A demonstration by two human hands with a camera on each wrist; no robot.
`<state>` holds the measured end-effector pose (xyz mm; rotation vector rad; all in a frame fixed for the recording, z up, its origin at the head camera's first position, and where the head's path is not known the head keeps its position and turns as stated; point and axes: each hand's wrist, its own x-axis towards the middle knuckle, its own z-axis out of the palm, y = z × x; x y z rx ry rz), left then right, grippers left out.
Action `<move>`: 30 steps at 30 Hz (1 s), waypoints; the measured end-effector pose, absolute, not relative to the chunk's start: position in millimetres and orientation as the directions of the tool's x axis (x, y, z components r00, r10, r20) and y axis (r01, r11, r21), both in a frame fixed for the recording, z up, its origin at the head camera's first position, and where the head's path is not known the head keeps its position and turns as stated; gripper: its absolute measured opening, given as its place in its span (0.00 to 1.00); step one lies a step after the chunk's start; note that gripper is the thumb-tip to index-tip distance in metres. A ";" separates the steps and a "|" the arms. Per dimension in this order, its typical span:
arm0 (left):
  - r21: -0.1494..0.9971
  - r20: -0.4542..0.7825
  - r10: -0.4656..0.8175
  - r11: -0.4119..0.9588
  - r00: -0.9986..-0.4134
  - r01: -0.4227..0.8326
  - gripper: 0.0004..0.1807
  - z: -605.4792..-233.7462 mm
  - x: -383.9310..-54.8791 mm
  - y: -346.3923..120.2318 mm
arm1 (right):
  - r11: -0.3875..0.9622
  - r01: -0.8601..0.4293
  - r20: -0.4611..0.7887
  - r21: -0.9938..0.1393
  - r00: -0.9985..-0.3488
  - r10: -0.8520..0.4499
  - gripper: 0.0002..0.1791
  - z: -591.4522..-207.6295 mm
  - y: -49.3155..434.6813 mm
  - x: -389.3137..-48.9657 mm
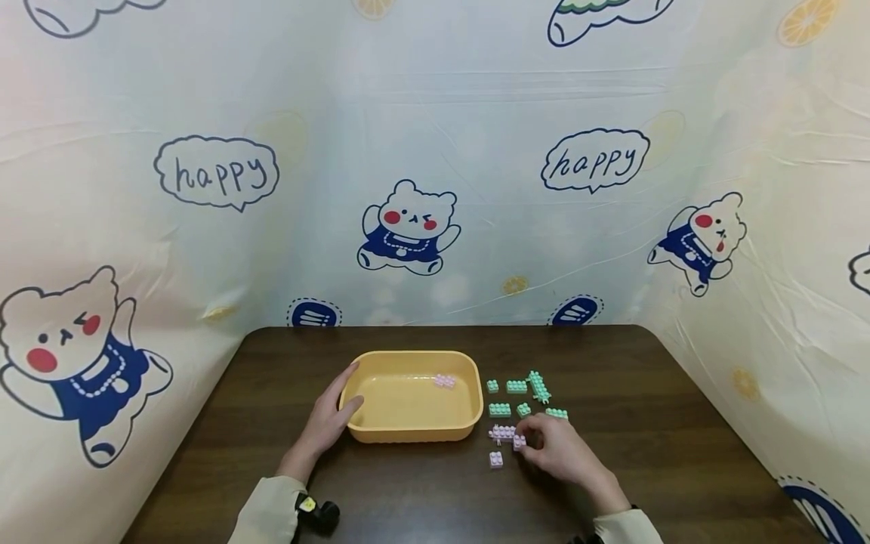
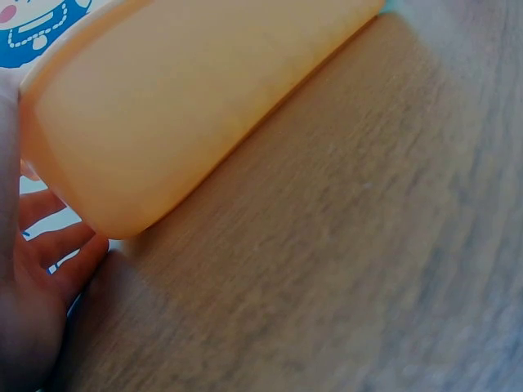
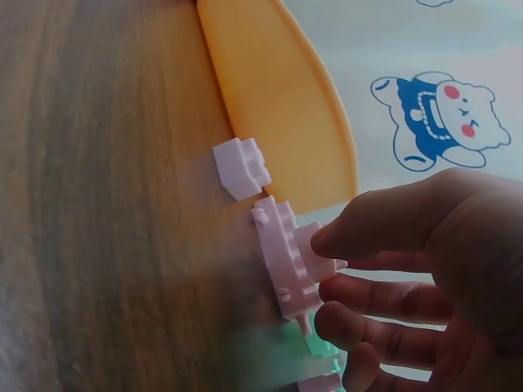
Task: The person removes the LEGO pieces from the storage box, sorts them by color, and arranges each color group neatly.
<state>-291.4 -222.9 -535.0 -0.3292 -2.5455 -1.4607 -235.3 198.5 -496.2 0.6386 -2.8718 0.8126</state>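
Observation:
My left hand [image 1: 325, 425] grips the left end of a yellow plastic basin [image 1: 414, 436], thumb over the rim and fingers along the outside. Inside the basin, toward its right, lies a pink toy building block [image 1: 445, 381]. To the right of the basin, my right hand [image 1: 563, 447] pinches a small lilac building block [image 3: 317, 251] between thumb and fingertips. It is close to a longer lilac block [image 1: 501, 432]; whether the two touch, I cannot tell. Nearer me stands another small lilac block [image 1: 496, 459], apart from both.
Several green blocks sit behind the lilac ones, among them a small one [image 1: 492, 385], a wider one [image 1: 499, 409] and a long piece [image 1: 538, 386]. Another green block [image 1: 556, 413] lies just beyond my right hand. A patterned curtain [image 1: 408, 113] surrounds the brown table [image 1: 408, 491].

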 end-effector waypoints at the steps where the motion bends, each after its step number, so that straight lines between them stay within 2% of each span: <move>1: 0.824 0.274 0.098 0.489 -0.957 0.286 0.34 -535.2 -291.3 -223.0 | 0.773 -0.418 0.193 -0.478 -0.908 -0.372 0.08 -496.8 198.1 -234.9; 21: 0.828 0.284 0.108 0.474 -0.953 0.300 0.34 -534.2 -289.9 -224.5 | 0.776 -0.436 0.195 -0.456 -0.900 -0.390 0.08 -498.5 195.0 -231.2; 30: 0.828 0.266 0.114 0.480 -0.957 0.288 0.34 -533.2 -289.5 -223.9 | 0.801 -0.411 0.145 -0.435 -0.910 -0.388 0.09 -501.4 195.9 -229.1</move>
